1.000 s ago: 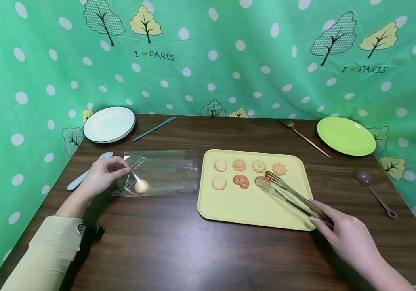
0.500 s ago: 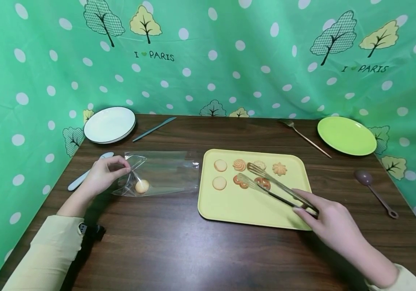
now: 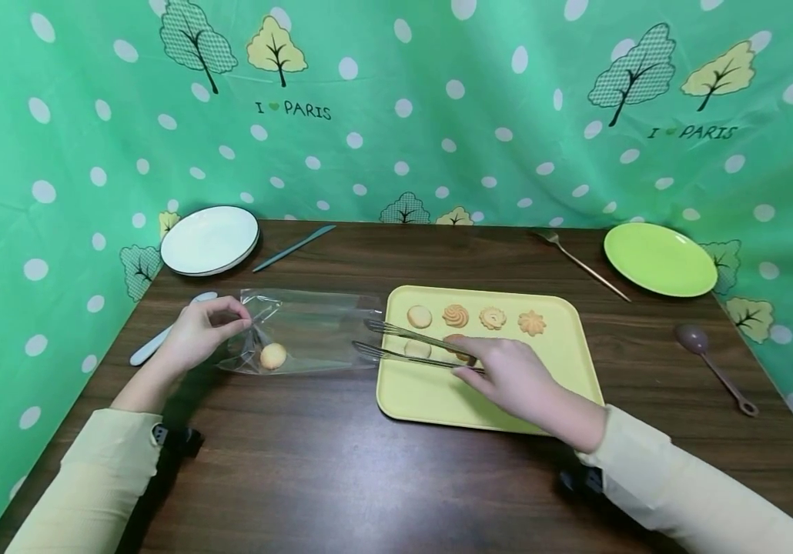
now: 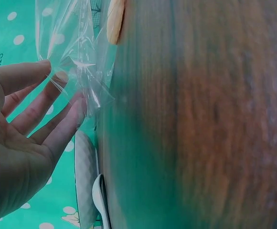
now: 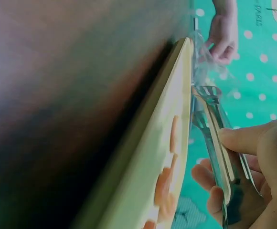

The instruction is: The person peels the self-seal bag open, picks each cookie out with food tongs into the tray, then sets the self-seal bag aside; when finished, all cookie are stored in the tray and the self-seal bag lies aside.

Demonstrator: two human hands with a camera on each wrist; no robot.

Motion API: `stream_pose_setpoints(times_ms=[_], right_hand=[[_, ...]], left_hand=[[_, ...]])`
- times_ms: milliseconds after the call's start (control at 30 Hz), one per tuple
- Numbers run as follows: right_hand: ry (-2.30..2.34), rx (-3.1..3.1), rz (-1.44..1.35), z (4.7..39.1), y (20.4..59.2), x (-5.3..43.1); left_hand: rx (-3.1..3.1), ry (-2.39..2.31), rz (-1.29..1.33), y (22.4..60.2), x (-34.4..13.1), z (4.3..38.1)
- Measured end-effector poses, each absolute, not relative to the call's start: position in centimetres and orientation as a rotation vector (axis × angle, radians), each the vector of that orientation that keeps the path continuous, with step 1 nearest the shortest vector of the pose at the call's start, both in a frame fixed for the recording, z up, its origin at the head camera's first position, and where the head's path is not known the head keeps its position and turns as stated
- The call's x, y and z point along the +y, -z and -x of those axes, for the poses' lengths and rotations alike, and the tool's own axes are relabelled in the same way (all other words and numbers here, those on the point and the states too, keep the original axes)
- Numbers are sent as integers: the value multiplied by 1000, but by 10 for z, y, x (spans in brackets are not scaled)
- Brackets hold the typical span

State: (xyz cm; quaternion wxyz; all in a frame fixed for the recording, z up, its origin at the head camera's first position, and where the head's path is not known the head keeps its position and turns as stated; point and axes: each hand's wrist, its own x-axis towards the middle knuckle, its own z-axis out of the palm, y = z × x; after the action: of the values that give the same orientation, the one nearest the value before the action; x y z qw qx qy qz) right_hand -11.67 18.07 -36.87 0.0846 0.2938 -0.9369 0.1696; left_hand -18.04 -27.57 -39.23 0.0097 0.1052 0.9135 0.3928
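My left hand (image 3: 204, 331) pinches the upper layer of a clear plastic bag (image 3: 320, 327) at its left end, lifting the film between thumb and fingertips (image 4: 45, 66). A round cookie (image 3: 272, 356) lies at that end, seemingly within the bag. My right hand (image 3: 510, 377) holds metal tongs (image 3: 417, 335) above the yellow tray (image 3: 493, 400). Their arms stand apart, tips over the bag's right end, and nothing shows between them. Several cookies lie on the tray, among them a swirl cookie (image 3: 455, 315) and a flower-shaped one (image 3: 531, 322); hand and tongs cover part of the lower row.
A white plate (image 3: 209, 240), a blue knife (image 3: 294, 248) and a pale blue spoon (image 3: 154, 345) lie at the left. On the right are a fork (image 3: 583, 265), a green plate (image 3: 660, 259) and a brown spoon (image 3: 708, 362). A patterned green cloth hangs behind the table.
The right hand has carried the tongs leftward across the tray, from its right side to the bag's right end. The left hand has stayed almost still on the bag.
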Motion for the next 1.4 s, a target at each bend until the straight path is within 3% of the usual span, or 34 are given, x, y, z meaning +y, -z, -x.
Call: stream_pose_setpoints(times_ms=[367,733,1133,1400], right_hand=[[-576,-2931,-1051,158,367,119],[-564,-2998,-1122,171,367,74],[-501,-2988,-1015,170,366,71],[-537,-2975,-1126,172,370,69]], left_hand=[[2844,-1250,-337,396,-279,179],[2825,-1217,-300,399,-280,177],[2847,-1184,-305,398,-280,178],[2842,-1195,-298,399,-279,178]])
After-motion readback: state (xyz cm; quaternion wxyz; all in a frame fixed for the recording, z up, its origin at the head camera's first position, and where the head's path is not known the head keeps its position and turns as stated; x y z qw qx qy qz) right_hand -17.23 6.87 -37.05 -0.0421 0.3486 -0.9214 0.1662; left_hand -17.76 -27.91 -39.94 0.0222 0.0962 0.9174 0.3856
